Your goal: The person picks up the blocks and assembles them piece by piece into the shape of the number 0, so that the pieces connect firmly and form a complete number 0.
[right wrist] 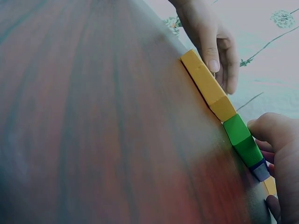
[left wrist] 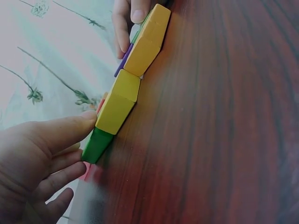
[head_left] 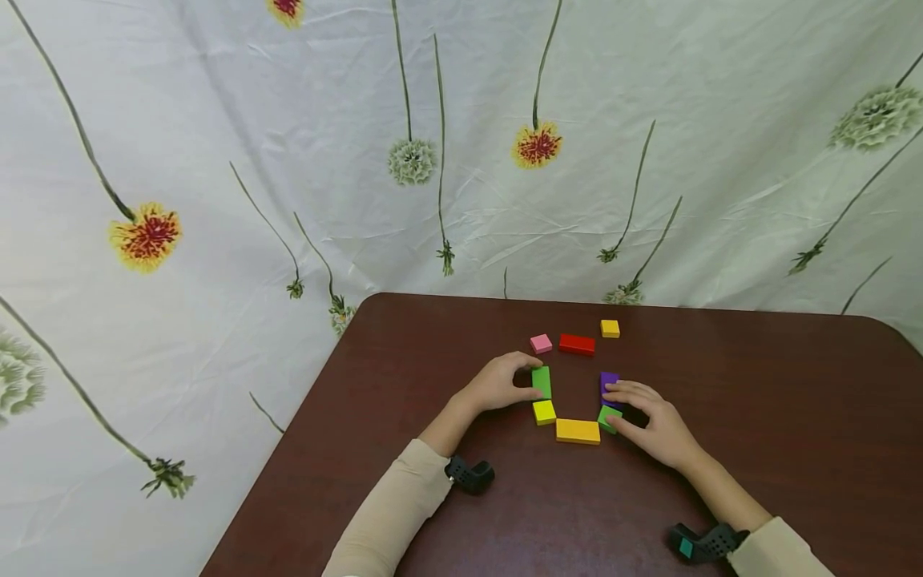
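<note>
My left hand point(head_left: 497, 381) has its thumb and fingers at the two ends of a long green block point(head_left: 541, 383). A yellow block point(head_left: 544, 413) lies at that block's near end, corner to corner with an orange block point(head_left: 578, 431) in front. On the other side, my right hand point(head_left: 652, 423) reaches over a purple block point(head_left: 608, 385) with its fingers, while its thumb presses a small green block point(head_left: 609, 418). In the right wrist view this small green block point(right wrist: 243, 140) sits between the orange block point(right wrist: 208, 84) and the purple one.
At the back, a pink block point(head_left: 541, 344), a red block point(head_left: 577, 344) and a small yellow-orange block point(head_left: 610, 328) lie apart on the dark brown table point(head_left: 757, 401). Behind the table hangs a white flowered cloth point(head_left: 324, 104).
</note>
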The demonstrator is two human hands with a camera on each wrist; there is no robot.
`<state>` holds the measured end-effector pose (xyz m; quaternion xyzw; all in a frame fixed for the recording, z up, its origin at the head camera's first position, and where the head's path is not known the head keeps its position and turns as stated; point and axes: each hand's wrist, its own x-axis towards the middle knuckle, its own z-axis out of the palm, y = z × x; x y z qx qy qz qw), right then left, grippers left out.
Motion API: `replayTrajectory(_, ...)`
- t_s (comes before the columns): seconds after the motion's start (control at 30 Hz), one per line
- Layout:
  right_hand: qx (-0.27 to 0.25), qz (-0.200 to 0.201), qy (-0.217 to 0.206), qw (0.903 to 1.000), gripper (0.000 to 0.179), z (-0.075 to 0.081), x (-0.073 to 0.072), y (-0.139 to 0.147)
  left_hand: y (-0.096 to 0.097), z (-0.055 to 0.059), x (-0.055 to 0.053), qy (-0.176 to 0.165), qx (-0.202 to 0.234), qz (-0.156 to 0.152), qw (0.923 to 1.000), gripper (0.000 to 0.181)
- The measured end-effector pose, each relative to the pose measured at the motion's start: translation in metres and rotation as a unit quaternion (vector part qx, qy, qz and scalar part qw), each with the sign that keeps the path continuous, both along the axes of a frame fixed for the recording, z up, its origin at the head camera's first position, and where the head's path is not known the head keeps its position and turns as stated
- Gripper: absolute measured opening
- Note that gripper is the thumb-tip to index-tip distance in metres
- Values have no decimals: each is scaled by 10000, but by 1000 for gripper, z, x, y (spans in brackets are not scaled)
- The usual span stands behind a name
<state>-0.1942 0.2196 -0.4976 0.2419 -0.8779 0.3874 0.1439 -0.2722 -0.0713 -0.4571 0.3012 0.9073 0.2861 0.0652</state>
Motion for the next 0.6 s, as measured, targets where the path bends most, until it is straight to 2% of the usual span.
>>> replayTrajectory(0.33, -39, 61, 66, 10000, 33, -1, -2, 0, 0, 2, 2, -47, -200, -21, 9998, 49)
replayTrajectory(0.47, -16, 46, 43, 10000, 33, 0, -1, -1, 0, 1, 7, 187, -57, -25, 9998, 47)
replayTrajectory(0.6, -18, 47, 15, 10000, 33, 0, -1, -2, 0, -3, 17, 560, 102, -81, 9983, 43)
